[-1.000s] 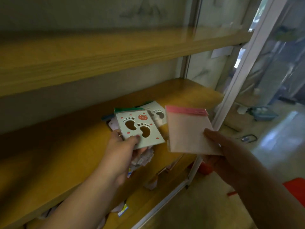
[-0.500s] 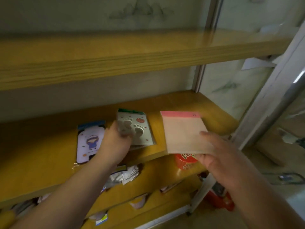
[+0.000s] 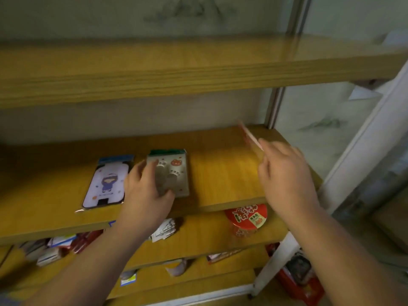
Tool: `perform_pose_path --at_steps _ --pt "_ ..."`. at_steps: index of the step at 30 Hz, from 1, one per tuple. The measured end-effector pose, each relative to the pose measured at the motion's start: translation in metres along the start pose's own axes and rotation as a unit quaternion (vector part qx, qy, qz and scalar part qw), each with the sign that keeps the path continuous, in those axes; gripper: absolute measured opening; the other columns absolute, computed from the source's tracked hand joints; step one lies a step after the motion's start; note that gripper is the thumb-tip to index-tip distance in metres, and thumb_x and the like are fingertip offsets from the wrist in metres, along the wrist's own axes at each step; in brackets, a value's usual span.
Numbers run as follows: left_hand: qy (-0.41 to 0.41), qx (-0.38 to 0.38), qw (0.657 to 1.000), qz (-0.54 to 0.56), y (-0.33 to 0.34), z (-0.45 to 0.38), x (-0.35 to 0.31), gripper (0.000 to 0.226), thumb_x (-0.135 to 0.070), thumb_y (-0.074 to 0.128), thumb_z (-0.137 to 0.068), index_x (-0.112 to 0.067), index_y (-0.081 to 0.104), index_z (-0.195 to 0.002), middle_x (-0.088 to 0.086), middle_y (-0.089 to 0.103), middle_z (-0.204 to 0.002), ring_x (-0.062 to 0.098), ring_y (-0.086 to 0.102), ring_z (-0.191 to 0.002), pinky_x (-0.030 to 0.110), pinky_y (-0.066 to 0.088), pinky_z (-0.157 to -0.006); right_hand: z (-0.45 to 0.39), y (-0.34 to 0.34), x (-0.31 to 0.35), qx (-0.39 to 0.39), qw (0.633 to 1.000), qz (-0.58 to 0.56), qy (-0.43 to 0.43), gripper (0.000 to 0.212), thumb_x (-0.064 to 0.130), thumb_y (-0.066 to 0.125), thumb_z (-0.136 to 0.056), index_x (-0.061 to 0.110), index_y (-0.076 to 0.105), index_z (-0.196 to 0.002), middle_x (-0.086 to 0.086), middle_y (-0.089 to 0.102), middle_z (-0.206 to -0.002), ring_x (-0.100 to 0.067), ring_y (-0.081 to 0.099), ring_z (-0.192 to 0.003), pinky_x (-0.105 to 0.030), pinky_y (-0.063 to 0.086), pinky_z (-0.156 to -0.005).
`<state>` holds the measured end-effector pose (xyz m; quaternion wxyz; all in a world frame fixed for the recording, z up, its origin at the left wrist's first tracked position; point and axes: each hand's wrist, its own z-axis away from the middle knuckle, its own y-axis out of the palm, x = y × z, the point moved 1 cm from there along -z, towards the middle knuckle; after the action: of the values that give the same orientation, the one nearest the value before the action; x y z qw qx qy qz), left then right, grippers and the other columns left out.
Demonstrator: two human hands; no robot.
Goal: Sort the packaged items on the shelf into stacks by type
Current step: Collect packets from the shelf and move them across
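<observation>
A wooden shelf (image 3: 220,173) carries two flat packets. The blue-topped one with a cartoon figure (image 3: 107,182) lies at the left. Right beside it lies the green-topped packet with footprints (image 3: 174,171); my left hand (image 3: 145,191) rests on its near left part, fingers spread and slightly bent. My right hand (image 3: 284,180) hovers over the shelf's right end and pinches the pink-topped packet (image 3: 250,135), which shows edge-on and tilted, blurred by motion.
A higher shelf board (image 3: 198,69) overhangs the work area. The lower shelf holds a red round tub (image 3: 246,217) and small white and red packs (image 3: 59,246). A white frame post (image 3: 364,138) stands at the right, with red items on the floor.
My left hand laid the footprint packet flat on the shelf next to the blue one. My right hand rose and turned the pink-topped packet from flat-facing to edge-on.
</observation>
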<state>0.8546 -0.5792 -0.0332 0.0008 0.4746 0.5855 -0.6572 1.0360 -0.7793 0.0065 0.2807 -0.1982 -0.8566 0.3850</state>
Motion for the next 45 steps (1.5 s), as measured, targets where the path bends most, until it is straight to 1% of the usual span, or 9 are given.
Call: perform_pose_path --at_steps 2,5,10,14,23,27,31,40,45 --pt "0.004 -0.002 1.0 0.004 0.001 0.006 -0.004 0.075 -0.026 0.067 -0.088 -0.028 0.029 -0.153 0.002 0.023 -0.159 0.027 0.017 -0.144 0.045 0.03 -0.114 -0.006 0.011 0.0 0.04 0.996 0.078 -0.005 0.066 0.009 0.06 -0.09 0.02 0.04 -0.151 -0.005 0.062 -0.121 -0.023 0.053 -0.108 -0.04 0.052 -0.091" --pt "0.017 -0.006 1.0 0.003 0.001 0.015 -0.008 0.076 -0.028 0.067 -0.088 -0.032 0.028 -0.153 -0.001 0.023 -0.159 0.024 0.016 -0.145 0.042 0.029 -0.114 -0.009 0.031 0.001 0.107 0.985 0.137 0.007 0.081 0.008 0.064 -0.084 0.026 0.029 -0.155 -0.003 0.056 -0.128 -0.025 0.048 -0.113 -0.04 0.047 -0.098" --pt "0.03 -0.007 0.999 -0.015 -0.001 0.025 -0.006 0.072 -0.03 0.068 -0.089 -0.037 0.029 -0.15 -0.006 0.023 -0.159 0.018 0.015 -0.146 0.038 0.027 -0.113 -0.012 0.06 0.011 0.15 0.975 0.163 -0.001 0.041 0.033 0.054 -0.092 0.014 0.06 -0.128 -0.009 0.056 -0.127 -0.027 0.046 -0.115 -0.043 0.043 -0.097" --pt "0.048 -0.023 0.998 -0.023 -0.009 0.025 -0.002 0.063 -0.04 0.06 -0.094 -0.037 0.029 -0.149 -0.01 0.031 -0.155 0.014 0.022 -0.144 0.029 0.024 -0.108 -0.015 0.075 0.014 0.182 0.974 0.135 -0.008 0.042 0.045 0.038 -0.098 0.02 0.065 -0.119 -0.003 0.059 -0.124 -0.024 0.048 -0.117 -0.045 0.039 -0.101" --pt "0.008 -0.044 0.995 -0.09 -0.042 0.035 0.027 0.069 -0.058 0.043 -0.092 -0.029 0.031 -0.153 -0.008 0.036 -0.157 0.014 0.027 -0.144 0.034 0.027 -0.113 0.003 0.078 0.049 0.109 0.991 -0.08 -0.011 0.043 0.039 0.051 -0.093 0.02 0.058 -0.131 -0.001 0.058 -0.132 -0.024 0.051 -0.124 -0.043 0.043 -0.102" --pt "0.017 -0.043 0.992 -0.115 -0.064 0.045 0.047 0.061 -0.059 0.035 -0.096 -0.035 0.034 -0.151 -0.01 0.035 -0.156 0.013 0.026 -0.143 0.032 0.026 -0.111 0.015 0.077 0.091 0.131 0.983 -0.12 -0.044 0.049 0.04 0.052 -0.092 0.024 0.049 -0.138 0.003 0.054 -0.136 -0.018 0.05 -0.125 -0.037 0.045 -0.101" --pt "0.005 -0.049 0.99 -0.136 -0.096 0.054 0.078 0.07 -0.066 0.029 -0.093 -0.031 0.031 -0.154 -0.007 0.029 -0.162 0.015 0.02 -0.149 0.039 0.026 -0.116 0.021 0.084 0.14 0.16 0.976 -0.129 -0.07 0.047 0.039 0.053 -0.094 0.024 0.05 -0.138 0.004 0.052 -0.136 -0.018 0.046 -0.129 -0.04 0.044 -0.105" --pt "-0.003 -0.12 0.978 -0.172 -0.211 0.112 0.193 0.064 -0.051 0.047 -0.093 -0.02 0.042 -0.15 -0.001 0.039 -0.158 0.018 0.031 -0.144 0.035 0.028 -0.115 0.051 0.104 0.302 0.152 0.97 -0.142 -0.129 0.044 0.031 0.06 -0.091 0.015 0.057 -0.133 -0.004 0.056 -0.129 -0.027 0.05 -0.122 -0.041 0.043 -0.101" --pt "-0.008 -0.152 0.975 -0.164 -0.292 0.152 0.271 0.062 -0.049 0.049 -0.095 -0.02 0.043 -0.15 -0.003 0.042 -0.156 0.014 0.032 -0.144 0.028 0.025 -0.115 0.087 0.114 0.409 0.151 0.966 -0.143 -0.153 0.046 0.039 0.057 -0.093 0.026 0.051 -0.137 0.005 0.052 -0.135 -0.015 0.047 -0.124 -0.026 0.035 -0.093"
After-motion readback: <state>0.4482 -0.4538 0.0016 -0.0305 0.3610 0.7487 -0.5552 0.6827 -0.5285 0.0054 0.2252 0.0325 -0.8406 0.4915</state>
